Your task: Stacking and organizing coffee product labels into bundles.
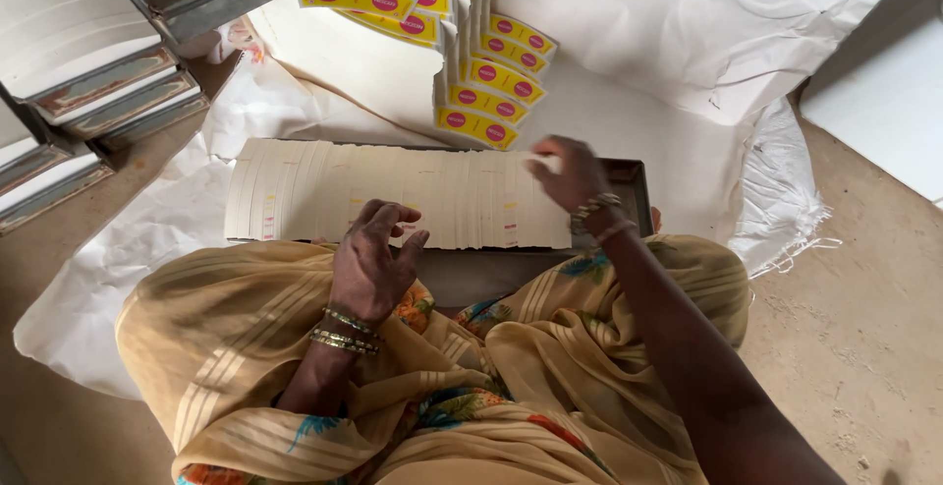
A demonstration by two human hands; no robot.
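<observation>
White sheeting (629,13) covers the floor across the upper part of the frame, the largest thing in view. On it, mid-frame, sits a shallow grey metal tray (637,182) holding a long row of thin cream cards (393,192) standing on edge, packed face to face. These look light, stiff in the stack but bendable singly, and easily creased; the top edges or the outer ends of the row seem the safest places to take hold.

At upper centre, fanned stacks of flat yellow labelled packets (491,92) lie on the sheeting. At upper left, more metal trays (108,87) are piled, filled with similar cream cards.

The right hand (570,172) rests at the right end of the row, fingers curled over the cards' top edge, though motion blur hides whether they pinch any. The left hand (371,264) sits at the row's near edge, lower centre, fingers loosely bent and spread, gripping nothing.
</observation>
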